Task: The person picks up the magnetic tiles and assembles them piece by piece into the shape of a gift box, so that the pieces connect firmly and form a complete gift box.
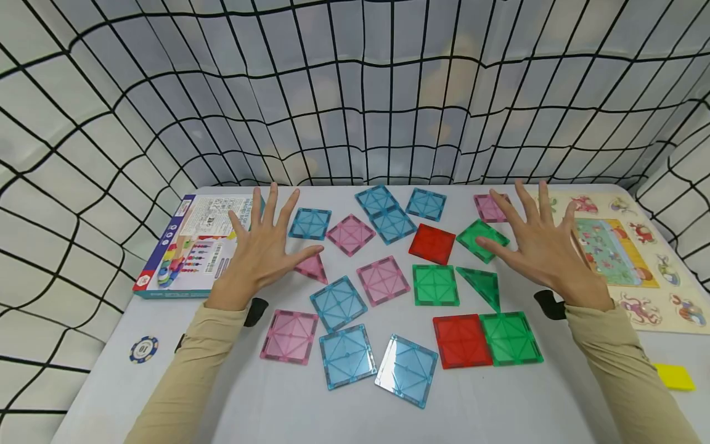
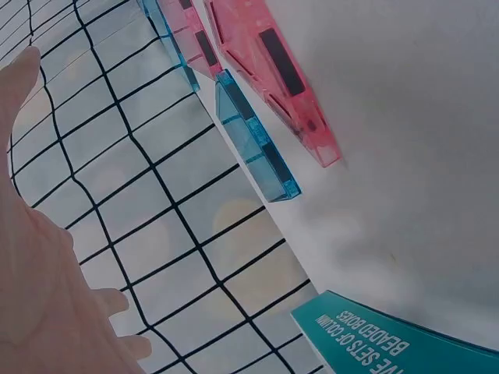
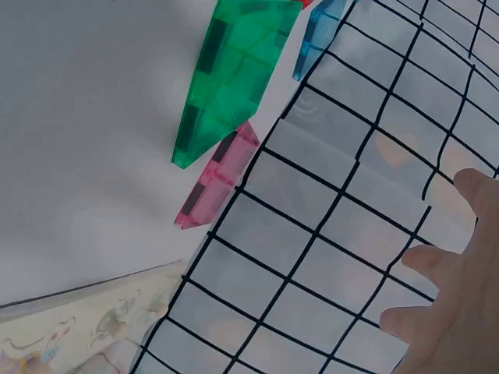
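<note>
My left hand (image 1: 259, 253), fingers spread, is held up over the left part of the table and holds nothing. It partly covers a pink triangular tile (image 1: 312, 269); a blue square tile (image 1: 309, 224) lies just beyond its thumb. On the right, my right hand (image 1: 540, 250) is likewise spread and holds nothing, beside a green square tile (image 1: 482, 240) and a pink tile (image 1: 490, 208). Between the hands lie several translucent magnetic tiles: pink squares (image 1: 383, 280), blue squares (image 1: 347, 356), red squares (image 1: 432, 244), green squares (image 1: 436, 285) and a green triangle (image 1: 481, 287).
A printed box (image 1: 194, 246) lies at the left back, partly behind the left hand. An illustrated board (image 1: 638, 296) with sea animals is at the right. A blue poker chip (image 1: 144, 349) sits front left, a yellow piece (image 1: 674, 377) front right. Black netting (image 1: 391, 111) surrounds the white table.
</note>
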### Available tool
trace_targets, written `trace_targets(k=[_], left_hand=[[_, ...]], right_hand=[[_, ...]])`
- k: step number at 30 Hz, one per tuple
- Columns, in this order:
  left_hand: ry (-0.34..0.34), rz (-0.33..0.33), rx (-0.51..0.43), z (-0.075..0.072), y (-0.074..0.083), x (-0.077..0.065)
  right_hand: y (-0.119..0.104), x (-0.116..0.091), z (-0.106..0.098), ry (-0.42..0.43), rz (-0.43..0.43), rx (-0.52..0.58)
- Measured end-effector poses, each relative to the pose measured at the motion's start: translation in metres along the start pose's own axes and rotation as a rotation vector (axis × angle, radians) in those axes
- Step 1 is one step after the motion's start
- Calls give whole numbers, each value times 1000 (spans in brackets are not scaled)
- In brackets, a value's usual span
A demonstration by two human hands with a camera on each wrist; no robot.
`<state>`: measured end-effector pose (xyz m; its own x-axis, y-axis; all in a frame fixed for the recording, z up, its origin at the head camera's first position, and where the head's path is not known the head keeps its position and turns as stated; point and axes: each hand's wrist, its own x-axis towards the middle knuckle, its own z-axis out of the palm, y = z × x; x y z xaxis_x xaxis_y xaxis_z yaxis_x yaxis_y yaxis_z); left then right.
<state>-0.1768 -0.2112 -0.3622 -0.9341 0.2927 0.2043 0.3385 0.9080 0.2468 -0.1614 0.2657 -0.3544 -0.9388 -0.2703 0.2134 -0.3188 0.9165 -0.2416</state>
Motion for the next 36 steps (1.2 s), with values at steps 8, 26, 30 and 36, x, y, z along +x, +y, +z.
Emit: trace_targets(k=[8,26,30,36], left_hand=[[-65,116,-122,-4,29,-10],[-541,400,-72,41,108,-38],[-581,438,-123,36,106,-35],[-632,428,-130,36,102,-32]], right_hand=[[-22,-6,-1,-119,-118,66],[-78,-36,27,-509,-374,154],[-80,-38,34,-515,-358,197],[-86,-38,41,-523,-359,216]])
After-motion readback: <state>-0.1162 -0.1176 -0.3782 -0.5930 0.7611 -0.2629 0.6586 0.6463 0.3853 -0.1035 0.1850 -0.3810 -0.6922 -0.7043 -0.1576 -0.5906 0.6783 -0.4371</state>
